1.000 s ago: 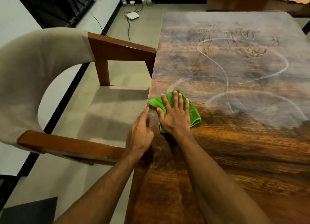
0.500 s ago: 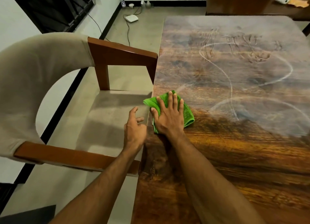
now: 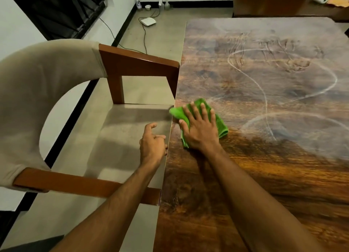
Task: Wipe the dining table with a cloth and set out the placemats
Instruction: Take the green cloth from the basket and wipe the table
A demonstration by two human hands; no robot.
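Green cloth [image 3: 221, 126] pressed flat at the table's [image 3: 245, 176] left edge, with the wiping about half done by the look of it.
The right hand [image 3: 201, 131] lies on the cloth with fingers straight and spread, pressing rather than gripping, and one corner of the cloth pokes over the edge beside the chair [image 3: 132, 63]. The left hand [image 3: 153, 144] hovers just off that edge above the seat, fingers loosely curled on nothing. Near wood looks dark and clean, while the far part carries a pale film with looping streaks. No placemats are in view. Under only a flat palm, the cloth could bunch or slip off the edge, and dust swept sideways could land on the seat.
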